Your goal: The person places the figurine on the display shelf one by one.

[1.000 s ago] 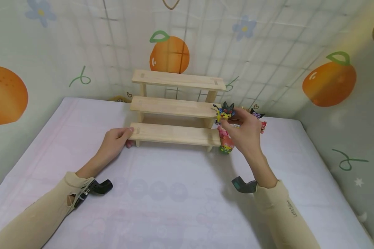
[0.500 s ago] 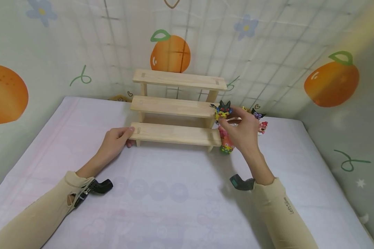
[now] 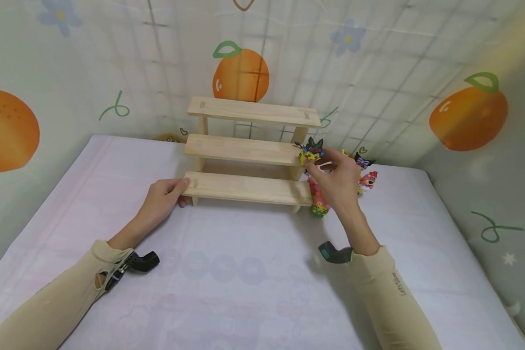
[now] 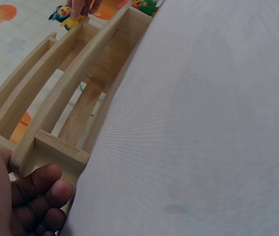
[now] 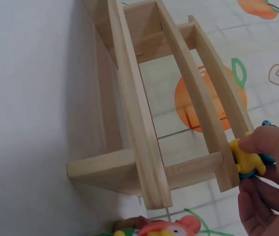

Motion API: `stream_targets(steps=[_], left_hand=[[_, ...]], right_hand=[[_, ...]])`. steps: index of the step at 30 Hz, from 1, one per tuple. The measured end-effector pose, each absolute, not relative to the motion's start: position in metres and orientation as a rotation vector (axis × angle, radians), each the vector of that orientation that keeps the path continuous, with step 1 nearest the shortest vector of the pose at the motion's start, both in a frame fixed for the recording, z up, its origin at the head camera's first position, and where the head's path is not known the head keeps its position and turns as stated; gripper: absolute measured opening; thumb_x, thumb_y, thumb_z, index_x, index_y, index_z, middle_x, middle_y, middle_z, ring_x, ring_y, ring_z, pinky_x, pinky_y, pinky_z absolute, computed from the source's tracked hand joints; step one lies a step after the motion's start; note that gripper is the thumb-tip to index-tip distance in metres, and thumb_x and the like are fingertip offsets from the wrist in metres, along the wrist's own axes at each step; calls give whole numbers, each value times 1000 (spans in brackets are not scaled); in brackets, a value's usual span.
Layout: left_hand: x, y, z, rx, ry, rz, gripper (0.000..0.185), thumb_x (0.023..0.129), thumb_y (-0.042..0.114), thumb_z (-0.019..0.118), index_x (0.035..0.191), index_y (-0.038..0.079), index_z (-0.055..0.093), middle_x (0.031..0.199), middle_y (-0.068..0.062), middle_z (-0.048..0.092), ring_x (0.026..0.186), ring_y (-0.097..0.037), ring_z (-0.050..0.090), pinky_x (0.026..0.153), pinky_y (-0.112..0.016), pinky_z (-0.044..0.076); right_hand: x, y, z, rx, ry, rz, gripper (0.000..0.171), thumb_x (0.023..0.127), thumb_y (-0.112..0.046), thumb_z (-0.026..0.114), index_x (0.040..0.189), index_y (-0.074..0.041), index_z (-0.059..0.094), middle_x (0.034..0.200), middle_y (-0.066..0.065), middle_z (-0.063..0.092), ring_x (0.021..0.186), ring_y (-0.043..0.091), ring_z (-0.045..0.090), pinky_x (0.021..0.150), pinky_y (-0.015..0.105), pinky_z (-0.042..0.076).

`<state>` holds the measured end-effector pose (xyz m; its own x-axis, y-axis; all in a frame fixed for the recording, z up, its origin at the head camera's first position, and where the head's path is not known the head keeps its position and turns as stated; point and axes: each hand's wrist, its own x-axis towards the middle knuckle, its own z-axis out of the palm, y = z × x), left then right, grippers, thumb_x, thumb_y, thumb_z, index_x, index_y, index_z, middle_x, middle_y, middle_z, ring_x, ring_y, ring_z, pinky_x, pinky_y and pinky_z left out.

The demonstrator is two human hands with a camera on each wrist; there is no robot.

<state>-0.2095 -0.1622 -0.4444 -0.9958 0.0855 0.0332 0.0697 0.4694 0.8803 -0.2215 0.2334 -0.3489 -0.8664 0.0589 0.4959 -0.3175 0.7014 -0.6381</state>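
Right hand [image 3: 339,182] pinches a yellow-and-black figurine [image 3: 311,151], grip closed on it with thumb and fingertips, right at the right end of the wooden step shelf's [image 3: 249,150] middle tier. Left hand [image 3: 161,199] rests on the left end of the bottom tier, fingers curled round the edge. More small figurines [image 3: 364,177] stand on the table [image 3: 245,272] just beside the shelf's right side, one pink-green figure [image 3: 318,203] by its foot.

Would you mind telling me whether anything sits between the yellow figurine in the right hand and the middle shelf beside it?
Nothing visible does. The right hand pinches the yellow figurine right at the end of the middle shelf, whose top is bare there.
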Motion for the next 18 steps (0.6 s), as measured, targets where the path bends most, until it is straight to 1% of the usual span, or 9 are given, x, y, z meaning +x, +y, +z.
stream_targets(steps=[6,9,10,13,17,18], left_hand=[[-209,-162,-443,166,2687,1610,50,111,43,50,100,2,75,76,-7,69,76,-22,60,73,-29,44],[-208,-162,-443,170,2694,1611,51,111,44,50,98,1,75,75,-7,69,75,-20,59,74,-29,44],[-208,-163,-443,171,2695,1613,51,112,44,49,98,1,75,75,-7,69,75,-20,59,74,-29,44],[-209,-163,-444,166,2698,1610,50,111,43,50,97,2,75,75,-7,69,75,-21,59,73,-29,44],[-208,-162,-445,164,2699,1606,49,111,44,50,97,3,75,75,-6,69,75,-21,59,72,-30,44],[-208,-162,-444,166,2698,1608,49,111,44,50,98,3,75,75,-7,69,75,-21,59,72,-30,44]], right_hand=[[-225,229,-350,215,-2384,1050,27,90,-13,83,112,1,77,99,18,78,91,31,72,83,34,54],[-227,224,-350,227,-2372,1064,25,90,-11,83,111,0,77,97,18,78,89,31,72,83,32,50],[-228,222,-350,230,-2372,1069,25,90,-11,82,111,0,77,96,17,78,88,30,72,81,30,48],[-229,216,-350,242,-2368,1089,25,89,-11,83,110,0,77,96,17,78,88,30,73,80,30,48],[-231,206,-349,275,-2368,1115,29,88,-10,85,113,1,77,98,19,79,89,33,77,84,39,56],[-231,203,-348,278,-2375,1114,30,88,-11,85,114,1,77,99,20,80,89,34,78,86,41,57]])
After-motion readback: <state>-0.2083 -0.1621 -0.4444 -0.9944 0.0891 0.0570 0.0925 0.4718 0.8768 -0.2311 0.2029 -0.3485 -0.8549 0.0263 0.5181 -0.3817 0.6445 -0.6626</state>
